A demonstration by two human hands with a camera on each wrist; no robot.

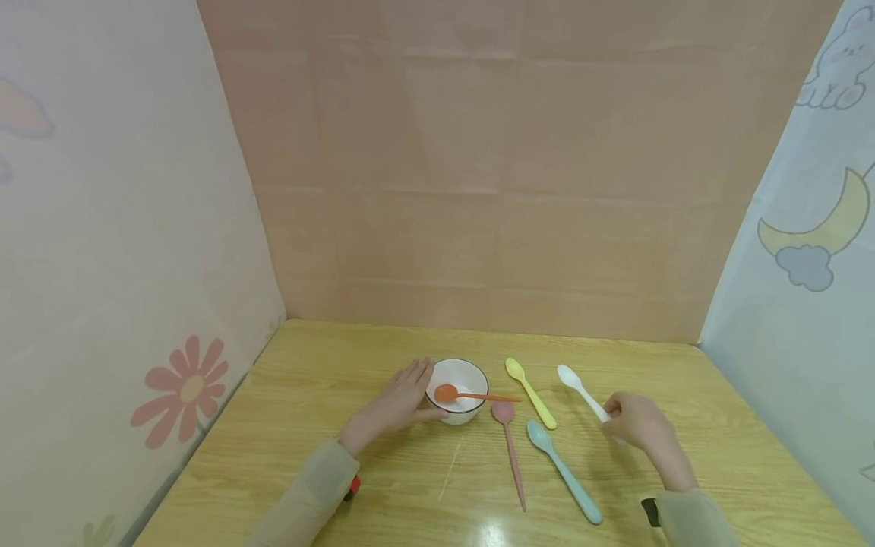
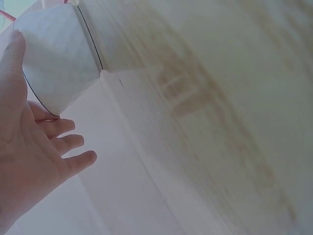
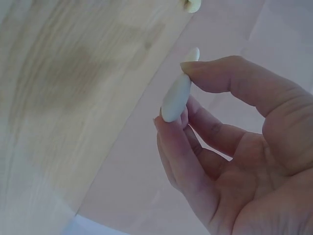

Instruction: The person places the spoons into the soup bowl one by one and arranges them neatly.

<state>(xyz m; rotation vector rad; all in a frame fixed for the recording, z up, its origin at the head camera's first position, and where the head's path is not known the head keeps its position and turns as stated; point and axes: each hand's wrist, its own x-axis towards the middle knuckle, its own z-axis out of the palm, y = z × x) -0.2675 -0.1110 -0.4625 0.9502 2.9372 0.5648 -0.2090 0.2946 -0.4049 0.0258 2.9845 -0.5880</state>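
Observation:
My left hand (image 1: 396, 403) rests against the left side of a white bowl (image 1: 459, 414) with a dark rim, its thumb and fingers spread along the wall. In the left wrist view the thumb lies along the bowl (image 2: 61, 54), and the other fingers reach past its rim. An orange spoon (image 1: 478, 396) lies across the bowl, its handle jutting out to the right. My right hand (image 1: 636, 418) pinches the handle of a white spoon (image 1: 579, 386) between thumb and fingers. The right wrist view shows the spoon's handle end (image 3: 176, 98) in that pinch.
Between bowl and right hand lie a yellow spoon (image 1: 532, 393), a pink spoon (image 1: 511, 452) and a light blue spoon (image 1: 563, 475). The wooden table (image 1: 273, 471) meets a tan backdrop (image 1: 478, 228) behind and patterned white panels (image 1: 102, 228) on both sides.

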